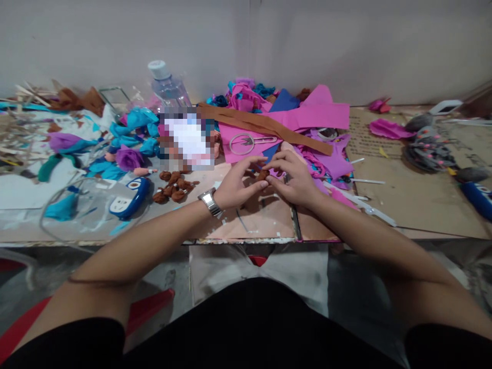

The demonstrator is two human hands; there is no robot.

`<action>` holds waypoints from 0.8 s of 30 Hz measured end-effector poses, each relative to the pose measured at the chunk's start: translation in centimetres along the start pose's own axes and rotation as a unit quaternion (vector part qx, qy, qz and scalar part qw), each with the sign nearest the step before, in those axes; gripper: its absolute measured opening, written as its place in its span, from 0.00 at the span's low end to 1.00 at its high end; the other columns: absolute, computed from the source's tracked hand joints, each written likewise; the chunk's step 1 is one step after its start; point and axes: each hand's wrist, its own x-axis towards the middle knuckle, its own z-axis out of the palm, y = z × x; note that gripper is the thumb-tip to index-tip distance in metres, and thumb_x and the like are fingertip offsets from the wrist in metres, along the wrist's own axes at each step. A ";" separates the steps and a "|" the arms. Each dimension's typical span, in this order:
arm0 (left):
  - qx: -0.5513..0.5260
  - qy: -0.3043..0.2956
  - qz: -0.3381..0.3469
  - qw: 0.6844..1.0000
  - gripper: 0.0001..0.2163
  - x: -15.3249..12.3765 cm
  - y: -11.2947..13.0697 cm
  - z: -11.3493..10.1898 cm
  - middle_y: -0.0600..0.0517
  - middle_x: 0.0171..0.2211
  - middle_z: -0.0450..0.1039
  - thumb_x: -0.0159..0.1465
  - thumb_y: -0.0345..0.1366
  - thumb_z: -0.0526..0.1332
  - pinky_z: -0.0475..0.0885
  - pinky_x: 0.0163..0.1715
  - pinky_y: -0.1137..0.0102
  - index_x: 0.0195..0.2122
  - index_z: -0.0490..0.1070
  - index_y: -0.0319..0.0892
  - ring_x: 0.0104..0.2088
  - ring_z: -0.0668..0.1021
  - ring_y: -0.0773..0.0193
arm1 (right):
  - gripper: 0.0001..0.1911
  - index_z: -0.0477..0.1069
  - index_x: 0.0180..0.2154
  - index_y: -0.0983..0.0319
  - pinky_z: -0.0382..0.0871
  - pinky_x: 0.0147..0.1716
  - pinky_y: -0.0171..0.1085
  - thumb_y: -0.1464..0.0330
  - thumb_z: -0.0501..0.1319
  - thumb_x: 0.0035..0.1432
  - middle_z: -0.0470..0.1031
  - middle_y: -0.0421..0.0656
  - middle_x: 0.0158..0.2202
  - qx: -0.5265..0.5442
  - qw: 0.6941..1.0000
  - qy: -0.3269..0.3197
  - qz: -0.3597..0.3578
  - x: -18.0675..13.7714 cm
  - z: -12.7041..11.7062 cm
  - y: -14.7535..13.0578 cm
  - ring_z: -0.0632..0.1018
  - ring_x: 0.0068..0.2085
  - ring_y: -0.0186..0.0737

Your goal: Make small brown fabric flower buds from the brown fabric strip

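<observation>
Between my two hands is a small brown crepe-paper ball (263,176), partly covered by fingers. My left hand (240,183), with a metal watch at its wrist, pinches it from the left. My right hand (291,177) closes on it from the right, thumb and fingertips against it. Several similar brown crepe-paper balls (175,187) lie in a cluster to the left of my left hand. Beyond my hands, thread snips (255,141) with a ring rest on pink crepe paper (230,136). A long brown paper strip (269,124) crosses over the pink sheet.
A plastic bottle (169,89) stands at the back. Blue and purple paper flowers (130,148) and a blue-and-white device (129,199) with a cable lie left. White sticks (367,182) and a grey pincushion-like mound (428,151) are to the right. The table's front edge (246,240) runs beneath my forearms.
</observation>
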 end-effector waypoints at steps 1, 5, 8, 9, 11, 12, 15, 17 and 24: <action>0.004 0.007 0.000 1.000 0.29 0.0 0.0 0.0 0.41 0.61 0.77 0.67 0.50 0.72 0.80 0.54 0.58 0.65 0.71 0.45 0.55 0.82 0.53 | 0.11 0.81 0.50 0.56 0.76 0.51 0.49 0.59 0.66 0.71 0.78 0.48 0.48 -0.001 1.000 -0.001 0.004 0.0 0.0 -0.1 0.79 0.49 0.48; 0.000 0.014 0.005 1.000 0.26 0.1 0.1 0.0 0.42 0.57 0.79 0.69 0.49 0.71 0.79 0.54 0.60 0.64 0.72 0.45 0.52 0.82 0.56 | 0.11 0.80 0.50 0.55 0.77 0.48 0.48 0.58 0.66 0.71 0.81 0.47 0.47 0.011 0.999 -0.021 0.029 -0.1 0.0 -0.3 0.80 0.47 0.48; -0.012 0.018 0.003 1.000 0.24 0.2 0.3 -0.1 0.42 0.55 0.79 0.71 0.50 0.69 0.79 0.52 0.60 0.61 0.72 0.44 0.52 0.83 0.56 | 0.14 0.79 0.52 0.55 0.77 0.43 0.45 0.58 0.68 0.68 0.82 0.45 0.43 0.028 0.997 -0.020 0.062 -0.1 0.0 -0.5 0.80 0.41 0.45; -0.016 0.023 -0.001 1.000 0.23 0.2 0.3 -0.1 0.42 0.54 0.79 0.71 0.51 0.68 0.79 0.51 0.61 0.60 0.72 0.44 0.51 0.83 0.56 | 0.15 0.78 0.52 0.56 0.77 0.41 0.43 0.58 0.69 0.67 0.82 0.44 0.41 0.035 0.996 -0.018 0.078 -0.1 -0.1 -0.6 0.79 0.38 0.43; -0.015 0.034 -0.012 0.999 0.21 0.3 0.5 -0.2 0.43 0.53 0.80 0.72 0.53 0.66 0.79 0.50 0.62 0.57 0.72 0.43 0.49 0.83 0.57 | 0.14 0.79 0.50 0.57 0.76 0.38 0.40 0.59 0.70 0.66 0.82 0.42 0.39 0.047 0.993 -0.016 0.105 -0.1 -0.2 -0.7 0.79 0.36 0.41; -0.010 0.038 -0.017 0.999 0.21 0.3 0.6 -0.2 0.43 0.52 0.80 0.72 0.53 0.66 0.79 0.50 0.62 0.56 0.72 0.43 0.49 0.83 0.57 | 0.12 0.79 0.48 0.57 0.76 0.38 0.40 0.60 0.70 0.66 0.83 0.42 0.38 0.050 0.992 -0.018 0.111 -0.1 -0.2 -0.7 0.80 0.35 0.40; 0.004 0.035 -0.023 0.999 0.19 0.4 0.8 -0.4 0.43 0.50 0.81 0.73 0.53 0.64 0.79 0.50 0.61 0.52 0.74 0.42 0.48 0.82 0.58 | 0.08 0.81 0.43 0.57 0.77 0.41 0.40 0.61 0.69 0.66 0.86 0.42 0.38 0.040 0.992 -0.031 0.113 -0.2 -0.3 -0.7 0.82 0.37 0.42; 0.005 0.027 -0.024 0.999 0.18 0.5 0.9 -0.5 0.43 0.49 0.82 0.73 0.52 0.64 0.78 0.50 0.61 0.51 0.75 0.42 0.47 0.82 0.58 | 0.07 0.83 0.41 0.57 0.78 0.41 0.41 0.62 0.68 0.66 0.87 0.42 0.38 0.032 0.993 -0.037 0.112 -0.1 -0.3 -0.6 0.83 0.38 0.43; 0.016 0.010 -0.004 1.000 0.17 0.4 1.3 -0.6 0.44 0.48 0.83 0.75 0.50 0.62 0.78 0.51 0.61 0.51 0.77 0.41 0.47 0.83 0.58 | 0.08 0.84 0.38 0.58 0.77 0.41 0.41 0.61 0.68 0.65 0.87 0.42 0.35 0.026 0.993 -0.037 0.109 0.0 -0.4 -0.7 0.83 0.35 0.43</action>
